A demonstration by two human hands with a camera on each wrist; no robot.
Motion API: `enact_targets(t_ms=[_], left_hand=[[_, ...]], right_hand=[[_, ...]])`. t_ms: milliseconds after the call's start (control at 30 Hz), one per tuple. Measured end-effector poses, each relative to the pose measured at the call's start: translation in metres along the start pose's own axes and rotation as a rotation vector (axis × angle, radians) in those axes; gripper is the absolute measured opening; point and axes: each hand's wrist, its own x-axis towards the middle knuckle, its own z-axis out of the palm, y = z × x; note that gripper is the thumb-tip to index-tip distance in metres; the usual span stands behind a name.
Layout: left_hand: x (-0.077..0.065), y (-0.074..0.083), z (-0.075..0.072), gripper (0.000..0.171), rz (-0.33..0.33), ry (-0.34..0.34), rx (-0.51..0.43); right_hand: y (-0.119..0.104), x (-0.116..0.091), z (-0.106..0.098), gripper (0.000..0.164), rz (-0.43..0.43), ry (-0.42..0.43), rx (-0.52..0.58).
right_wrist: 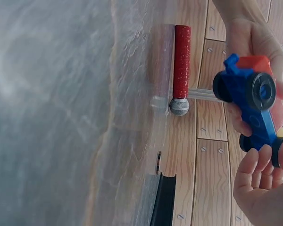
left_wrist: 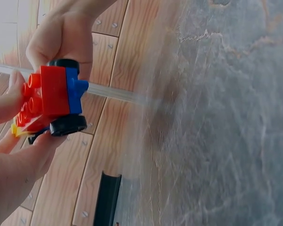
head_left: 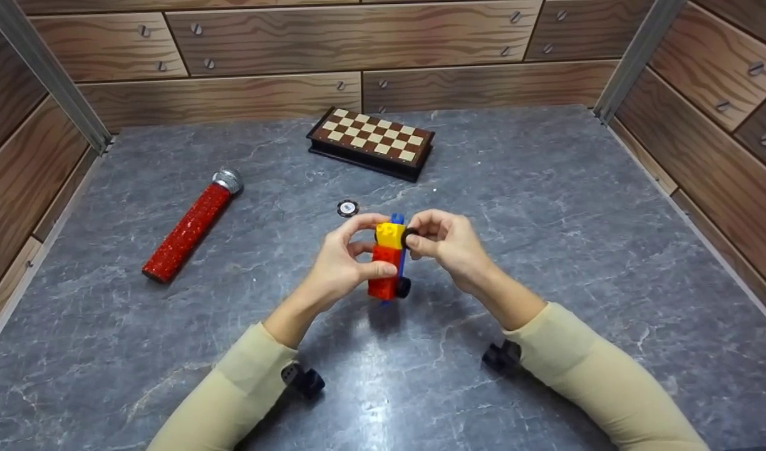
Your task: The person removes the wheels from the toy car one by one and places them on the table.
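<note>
The left hand (head_left: 342,263) is gripping a toy car (head_left: 383,289) around its body, at the middle of the head view; the right hand (head_left: 453,245) is pinching one of its black wheels (head_left: 409,237). A red microphone (head_left: 191,225) is lying at centre left; a chessboard box (head_left: 373,143) is sitting at upper centre; a chip (head_left: 348,208) is lying below it.

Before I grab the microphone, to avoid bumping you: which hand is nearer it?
Left. In the head view, the left hand is right of the microphone, holding the toy car; the right hand is farther right, across the toy car.
</note>
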Motion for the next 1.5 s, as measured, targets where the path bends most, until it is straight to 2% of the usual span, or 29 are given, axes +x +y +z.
enact_targets(t_ms=[133, 367, 533, 733, 867, 967, 1067, 1333, 1500], left_hand=[[0.000, -0.001, 0.003, 0.064, 0.026, 0.032, 0.034], [-0.001, 0.001, 0.005, 0.064, -0.006, 0.057, 0.030], [-0.001, 0.001, 0.007, 0.064, 0.002, 0.063, 0.032], [0.002, 0.002, 0.005, 0.066, 0.082, 0.122, 0.078], [0.005, 0.006, 0.002, 0.067, 0.124, 0.119, 0.054], [0.005, 0.009, 0.002, 0.067, 0.112, 0.088, 0.057], [0.003, 0.010, 0.001, 0.067, 0.102, 0.083, 0.062], [-0.007, 0.031, 0.005, 0.063, 0.104, 0.126, 0.084], [-0.008, 0.032, 0.003, 0.062, 0.081, 0.160, 0.108]], right_hand=[[-0.001, 0.001, 0.003, 0.012, 0.012, 0.018, 0.028], [0.001, 0.001, 0.004, 0.013, -0.030, 0.018, -0.010], [0.001, 0.001, 0.004, 0.011, -0.016, 0.022, 0.002], [0.001, -0.002, 0.009, 0.013, 0.057, 0.038, 0.061], [-0.003, -0.001, 0.009, 0.012, 0.030, 0.057, 0.091], [-0.007, 0.001, 0.005, 0.010, -0.016, 0.062, 0.104], [-0.009, 0.002, 0.001, 0.010, -0.012, 0.030, 0.106], [-0.008, 0.009, -0.008, 0.013, -0.013, -0.019, 0.126], [-0.003, 0.019, -0.019, 0.012, 0.022, -0.010, 0.109]])
